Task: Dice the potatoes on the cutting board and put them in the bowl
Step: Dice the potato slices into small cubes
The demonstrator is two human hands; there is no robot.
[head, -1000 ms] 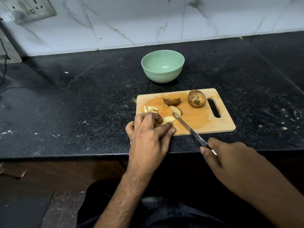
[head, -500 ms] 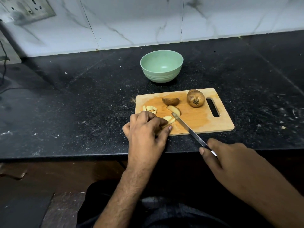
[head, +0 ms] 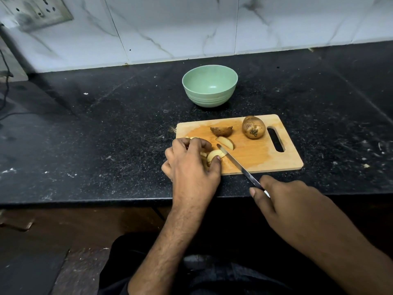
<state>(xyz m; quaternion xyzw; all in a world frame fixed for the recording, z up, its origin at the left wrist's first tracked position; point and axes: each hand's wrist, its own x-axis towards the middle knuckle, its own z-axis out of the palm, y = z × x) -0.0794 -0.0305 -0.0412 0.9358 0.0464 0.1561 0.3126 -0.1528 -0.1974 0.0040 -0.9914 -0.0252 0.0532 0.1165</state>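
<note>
A pale potato slice (head: 215, 156) lay on the near left part of the wooden cutting board (head: 255, 154), pinned under the curled fingers and thumb of the left hand (head: 191, 167). The knife (head: 238, 166) stood with its tip just at the slice's right side, the blade slanting back over the board's near edge to the right hand (head: 282, 199), which gripped the handle out past the lip of the worktop (head: 106, 145). A few small cut bits (head: 194, 138) peeped out beyond the left knuckles, close to the board's left edge. Further in lay another slice (head: 225, 142), a brown-skinned piece (head: 221, 131) behind it, and a whole potato (head: 254, 127) just beside the handle slot (head: 275, 139). The right half of the board, between the knife and the slot, was bare wood.

The board sat close to the worktop's front edge, its near left corner hidden under the hand. Behind it, a little apart, stood the green bowl (head: 210, 85), nothing visible inside, with dark speckled stone open on both sides and back to the marble-patterned wall tiles (head: 191, 28). A switch plate (head: 36, 11) was fixed at the upper left, and a cable (head: 6, 81) hung down the far left edge.
</note>
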